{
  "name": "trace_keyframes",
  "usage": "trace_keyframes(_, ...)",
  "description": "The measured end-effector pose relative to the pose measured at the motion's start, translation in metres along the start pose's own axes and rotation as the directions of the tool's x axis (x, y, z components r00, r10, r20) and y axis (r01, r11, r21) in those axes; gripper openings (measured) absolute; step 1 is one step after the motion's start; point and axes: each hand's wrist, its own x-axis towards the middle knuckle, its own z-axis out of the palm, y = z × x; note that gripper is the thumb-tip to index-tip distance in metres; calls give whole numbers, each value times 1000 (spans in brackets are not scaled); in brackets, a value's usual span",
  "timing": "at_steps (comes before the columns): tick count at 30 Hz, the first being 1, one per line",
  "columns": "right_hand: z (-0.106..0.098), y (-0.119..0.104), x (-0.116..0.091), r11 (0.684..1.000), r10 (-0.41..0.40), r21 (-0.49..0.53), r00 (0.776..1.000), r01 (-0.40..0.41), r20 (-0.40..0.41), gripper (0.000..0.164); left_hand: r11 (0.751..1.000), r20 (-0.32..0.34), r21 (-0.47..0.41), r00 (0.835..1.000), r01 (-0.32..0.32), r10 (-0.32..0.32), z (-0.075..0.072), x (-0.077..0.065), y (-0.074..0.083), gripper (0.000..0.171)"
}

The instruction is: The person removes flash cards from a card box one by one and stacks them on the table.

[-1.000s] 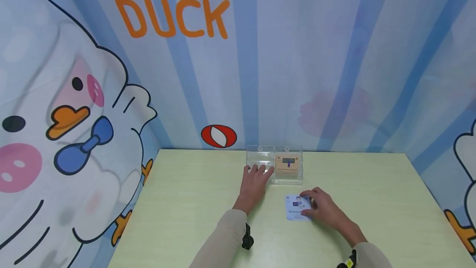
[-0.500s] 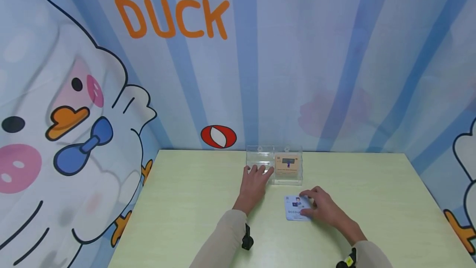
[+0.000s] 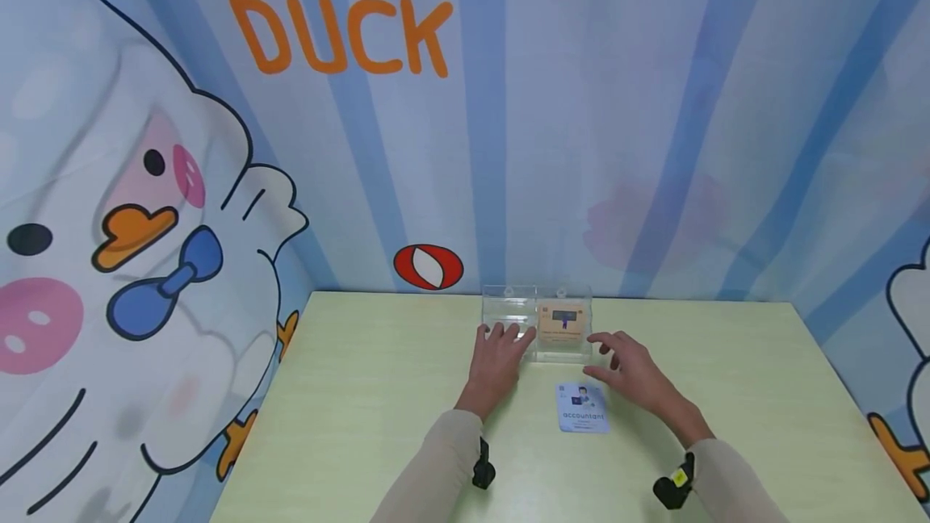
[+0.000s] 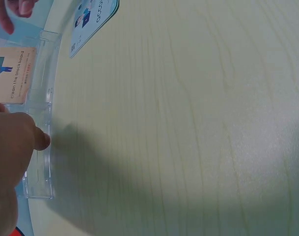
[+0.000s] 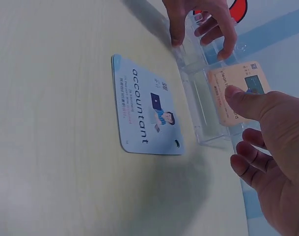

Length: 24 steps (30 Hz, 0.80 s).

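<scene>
A clear plastic card holder (image 3: pixel 508 297) with two compartments stands at the back of the table. Its right compartment holds an orange card (image 3: pixel 561 323) reading "clean the blackboard". My left hand (image 3: pixel 496 366) grips the left compartment, thumb at the front wall and fingers inside, as the right wrist view shows. On the table in front lies a small stack of light blue cards (image 5: pixel 147 110), the top one reading "accountant". My right hand (image 3: pixel 634 368) hovers by the holder's right end, thumb and fingers spread apart, holding nothing; its thumb overlaps the orange card in the right wrist view.
The pale wood-grain table (image 3: pixel 363 394) meets a blue striped curtain (image 3: pixel 654 103) with printed ducks right behind the holder. Each wrist wears a black camera strap, such as the right wrist camera (image 3: pixel 673 484).
My right hand has let go of the blue card stack and moved up and away toward the holder's right end. The stack stays put. My left hand has not moved.
</scene>
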Motion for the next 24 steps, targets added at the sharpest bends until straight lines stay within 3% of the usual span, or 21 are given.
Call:
trace_keyframes(9,-7,-8,22,998,-62,-26,996,61,-64,62,1000,14,-3,1000,-2,2,2,1,0,61)
trace_keyframes(24,-7,-11,30,999,-18,-49,999,16,-46,65,1000,24,-15,1000,2,-1,2,1,-1,61)
